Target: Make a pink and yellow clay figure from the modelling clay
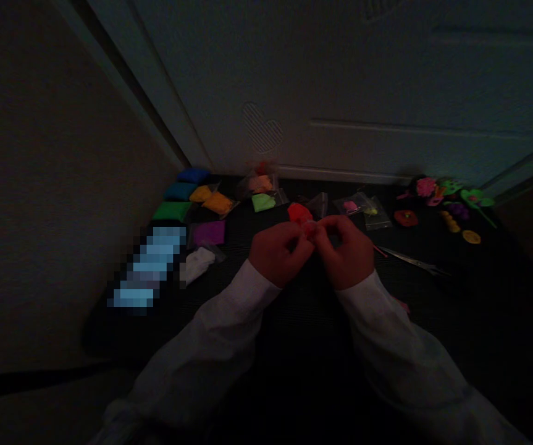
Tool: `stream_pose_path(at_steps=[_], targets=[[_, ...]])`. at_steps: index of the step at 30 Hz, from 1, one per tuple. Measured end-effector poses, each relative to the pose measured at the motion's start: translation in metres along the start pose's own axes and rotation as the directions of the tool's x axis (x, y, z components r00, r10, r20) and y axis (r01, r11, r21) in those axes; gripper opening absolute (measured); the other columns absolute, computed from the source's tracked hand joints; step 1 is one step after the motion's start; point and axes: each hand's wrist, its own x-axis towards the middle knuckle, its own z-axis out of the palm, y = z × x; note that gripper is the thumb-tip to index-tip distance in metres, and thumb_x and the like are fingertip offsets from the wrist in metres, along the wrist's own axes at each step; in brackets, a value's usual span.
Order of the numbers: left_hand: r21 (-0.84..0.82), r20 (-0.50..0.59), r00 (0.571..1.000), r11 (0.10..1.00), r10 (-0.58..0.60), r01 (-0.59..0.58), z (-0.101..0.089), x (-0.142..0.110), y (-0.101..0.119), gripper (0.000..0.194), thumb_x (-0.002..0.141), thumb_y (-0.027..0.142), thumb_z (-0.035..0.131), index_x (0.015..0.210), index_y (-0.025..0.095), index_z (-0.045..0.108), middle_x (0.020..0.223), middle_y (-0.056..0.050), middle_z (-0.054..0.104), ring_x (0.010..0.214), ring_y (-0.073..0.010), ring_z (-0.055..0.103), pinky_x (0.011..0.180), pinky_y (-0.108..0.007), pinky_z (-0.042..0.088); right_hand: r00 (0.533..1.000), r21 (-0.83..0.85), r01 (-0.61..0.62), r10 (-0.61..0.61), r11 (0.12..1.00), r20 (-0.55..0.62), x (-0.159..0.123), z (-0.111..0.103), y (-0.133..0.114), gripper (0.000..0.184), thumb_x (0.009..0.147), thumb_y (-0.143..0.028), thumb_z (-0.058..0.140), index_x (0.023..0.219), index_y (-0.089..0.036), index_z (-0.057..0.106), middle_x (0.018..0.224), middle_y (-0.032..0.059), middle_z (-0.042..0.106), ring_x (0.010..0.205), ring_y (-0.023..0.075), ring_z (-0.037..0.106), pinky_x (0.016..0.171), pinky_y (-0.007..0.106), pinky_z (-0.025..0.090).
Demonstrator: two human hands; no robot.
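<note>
Both hands meet over the middle of the dark table. My left hand [281,250] is closed, its thumb and fingers pinching the edge of a clear bag of red clay [299,213]. Opposite it, my right hand [347,252] pinches the same bag, fingertips almost touching those of the left. The bright red clay lies just beyond the fingertips; the bag's near edge is partly hidden by them, and dim light blurs the detail. Right of my right hand lies a pair of scissors [417,262], its blades pointing toward the hand.
Bags of green [172,212], orange [220,203], purple [209,233] and white clay [198,264] lie left, beside a pixelated phone [150,266]. Pale green clay [264,201] and pink clay [350,206] sit behind. Small shaped pieces, including a pink flower [426,186], lie far right.
</note>
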Motion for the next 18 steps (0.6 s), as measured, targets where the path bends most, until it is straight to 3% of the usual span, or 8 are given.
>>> stream_pose_path(at_steps=[2,4,6,8,10,12,15,18], targets=[[-0.044,-0.045,0.999,0.999,-0.028,0.026,-0.002,-0.001,-0.003,0.02,0.074,0.021,0.048,0.054,0.018,0.045,0.052,0.003,0.043,0.052,-0.0096,0.044,0.054,-0.024,0.038,0.999,0.009,0.042,-0.042,0.999,0.012,0.0,-0.002,0.0,0.008,0.075,-0.023,0.052,0.074,-0.019,0.058,0.073,0.0017,0.062,0.069,0.0142,0.057,0.066,0.028,0.044],[-0.138,-0.108,0.993,0.99,-0.051,0.036,-0.003,0.0,-0.008,0.009,0.073,0.027,0.051,0.073,0.018,0.052,0.073,-0.003,0.054,0.074,-0.015,0.052,0.067,-0.029,0.043,1.0,0.097,0.008,-0.009,0.995,0.013,0.0,-0.004,-0.002,0.007,0.075,-0.023,0.051,0.074,-0.019,0.057,0.073,0.0008,0.061,0.068,0.0133,0.057,0.065,0.027,0.045],[-0.287,-0.11,0.988,0.955,-0.107,0.072,-0.004,0.002,-0.013,0.035,0.071,0.032,0.055,0.103,0.02,0.049,0.11,-0.01,0.05,0.103,-0.0215,0.048,0.078,-0.034,0.045,0.995,0.252,-0.098,0.089,0.963,0.046,0.002,-0.007,-0.003,0.007,0.075,-0.025,0.052,0.074,-0.02,0.056,0.07,-0.0012,0.061,0.064,0.0119,0.057,0.061,0.026,0.046],[-0.477,0.011,0.982,0.862,-0.189,0.172,-0.005,0.005,-0.016,0.055,0.07,0.033,0.057,0.12,0.025,0.036,0.126,-0.011,0.042,0.111,-0.0228,0.046,0.079,-0.034,0.047,0.976,0.417,-0.219,0.19,0.882,0.109,0.005,-0.012,-0.004,0.006,0.073,-0.027,0.055,0.072,-0.021,0.056,0.064,-0.0034,0.06,0.059,0.0107,0.057,0.056,0.025,0.046],[-0.618,0.198,0.948,0.719,-0.25,0.319,-0.007,0.01,-0.018,0.049,0.071,0.031,0.057,0.116,0.023,0.041,0.113,-0.01,0.055,0.094,-0.0201,0.058,0.069,-0.032,0.05,0.952,0.521,-0.306,0.247,0.797,0.181,0.008,-0.016,-0.005,0.007,0.07,-0.027,0.058,0.069,-0.02,0.056,0.059,-0.0046,0.059,0.055,0.01,0.056,0.054,0.024,0.046],[-0.685,0.322,0.896,0.578,-0.304,0.443,-0.008,0.013,-0.018,0.034,0.069,0.029,0.059,0.101,0.019,0.051,0.084,-0.005,0.064,0.065,-0.0146,0.061,0.055,-0.027,0.05,0.935,0.545,-0.353,0.262,0.76,0.24,0.01,-0.02,-0.004,0.008,0.068,-0.026,0.06,0.066,-0.02,0.056,0.057,-0.0048,0.059,0.053,0.0095,0.056,0.052,0.024,0.046],[-0.729,0.348,0.852,0.459,-0.391,0.509,-0.009,0.014,-0.015,0.026,0.063,0.028,0.066,0.085,0.017,0.057,0.061,0.002,0.061,0.044,-0.0084,0.053,0.041,-0.022,0.044,0.938,0.485,-0.336,0.24,0.808,0.251,0.011,-0.024,-0.001,0.008,0.067,-0.025,0.062,0.068,-0.019,0.056,0.059,-0.0038,0.061,0.054,0.0101,0.057,0.052,0.024,0.046],[-0.72,0.356,0.828,0.438,-0.433,0.538,-0.009,0.014,-0.015,0.027,0.062,0.028,0.068,0.085,0.018,0.059,0.06,0.003,0.061,0.041,-0.0073,0.051,0.038,-0.02,0.041,0.977,0.398,-0.208,0.17,0.893,0.127,0.01,-0.026,0.002,0.01,0.067,-0.021,0.062,0.074,-0.021,0.054,0.059,-0.0051,0.059,0.055,0.0102,0.057,0.053,0.025,0.046]])
